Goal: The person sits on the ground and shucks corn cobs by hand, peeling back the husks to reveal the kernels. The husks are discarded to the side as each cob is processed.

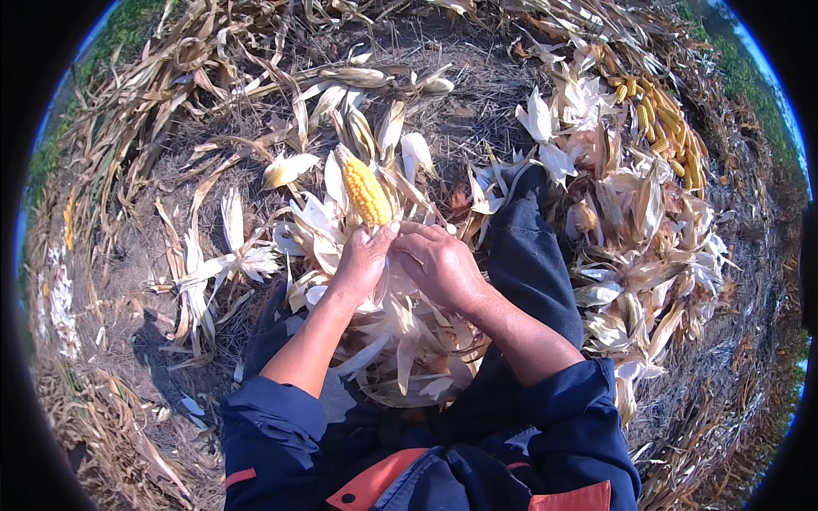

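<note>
A yellow ear of corn (366,190) points away from me, its kernels bare and a pale tip at the far end. My left hand (365,257) grips the ear's near end, thumb against the base of the kernels. Right beside it, my right hand (436,259) is closed with bent fingers on pale corn husk (404,290) at the ear's base. The fingers partly hide where husk and ear meet. Loose dry husks (402,345) lie below my hands, between my legs.
Husked yellow ears lie in a heap (668,131) at the far right. A bank of discarded husks (639,255) runs along my right leg (533,255). Unhusked ears (358,77) lie ahead on the straw-covered soil (473,70). Dry cornstalks (134,128) are piled at the left.
</note>
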### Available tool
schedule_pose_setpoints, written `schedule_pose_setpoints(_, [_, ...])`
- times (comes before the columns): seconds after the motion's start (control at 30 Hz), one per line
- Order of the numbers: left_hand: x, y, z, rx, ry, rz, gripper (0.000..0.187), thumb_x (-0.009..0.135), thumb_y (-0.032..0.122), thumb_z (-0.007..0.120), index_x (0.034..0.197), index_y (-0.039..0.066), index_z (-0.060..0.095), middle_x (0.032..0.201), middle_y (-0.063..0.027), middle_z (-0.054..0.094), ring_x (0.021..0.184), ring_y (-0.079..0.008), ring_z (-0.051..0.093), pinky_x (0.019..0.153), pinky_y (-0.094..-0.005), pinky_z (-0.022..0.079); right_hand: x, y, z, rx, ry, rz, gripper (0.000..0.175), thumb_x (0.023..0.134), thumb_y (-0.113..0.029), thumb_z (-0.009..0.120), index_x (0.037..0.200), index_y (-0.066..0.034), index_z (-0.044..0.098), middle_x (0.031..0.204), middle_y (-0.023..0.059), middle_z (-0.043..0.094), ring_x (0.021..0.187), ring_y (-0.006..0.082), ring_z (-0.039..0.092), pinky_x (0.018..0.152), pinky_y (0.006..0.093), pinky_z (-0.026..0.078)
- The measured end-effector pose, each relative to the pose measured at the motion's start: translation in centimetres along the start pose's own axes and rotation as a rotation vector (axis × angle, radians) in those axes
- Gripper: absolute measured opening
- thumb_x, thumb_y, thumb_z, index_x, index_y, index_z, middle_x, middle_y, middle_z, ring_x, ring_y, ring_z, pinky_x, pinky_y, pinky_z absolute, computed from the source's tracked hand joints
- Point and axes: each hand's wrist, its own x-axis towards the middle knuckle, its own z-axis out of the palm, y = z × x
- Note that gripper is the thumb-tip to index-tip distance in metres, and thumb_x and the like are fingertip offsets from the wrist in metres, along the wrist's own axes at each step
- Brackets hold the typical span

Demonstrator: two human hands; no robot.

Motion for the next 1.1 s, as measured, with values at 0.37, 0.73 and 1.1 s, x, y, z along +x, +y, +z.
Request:
schedule_pose_setpoints(0.37, [-0.8,0.1,-2.5,-0.024,-0.266,-0.161,0.047,0.094,0.042,0.058,0.105,-0.003,0.062,0.098,-0.0136,0.069,0.088,-0.0226,0.066,0.081,-0.0357,0.052,0.1,2.9,0.9,-0.03,-0.434,0.303,0.026,0.077,-0.024,0.063,0.093,-0.0048,0.069,0.083,0.0151,0.068,0.081,0.0338,0.067,0.075,0.0413,0.054])
schedule_pose_setpoints(0.73, [-1.9,0.0,2.7,0.391,-0.05,0.161,0.043,0.079,0.018,0.071,0.12,0.005,0.06,0.11,-0.0127,0.067,0.1,-0.0251,0.065,0.088,-0.0369,0.049,1.6,2.6,1.7,1.244,0.135,0.799,0.035,0.082,-0.005,0.061,0.115,0.0066,0.059,0.102,0.009,0.065,0.09,0.0154,0.06,0.078,0.0301,0.048])
schedule_pose_setpoints(1.1, [-1.4,-1.7,0.7,0.913,-0.188,0.708,0.031,0.072,0.01,0.064,0.102,0.003,0.061,0.088,-0.0064,0.067,0.075,-0.021,0.063,0.07,-0.0338,0.05,2.9,0.9,0.2,1.681,0.299,0.649,0.029,0.089,-0.013,0.061,0.114,0.0015,0.06,0.103,0.009,0.065,0.088,0.0152,0.062,0.075,0.0316,0.051])
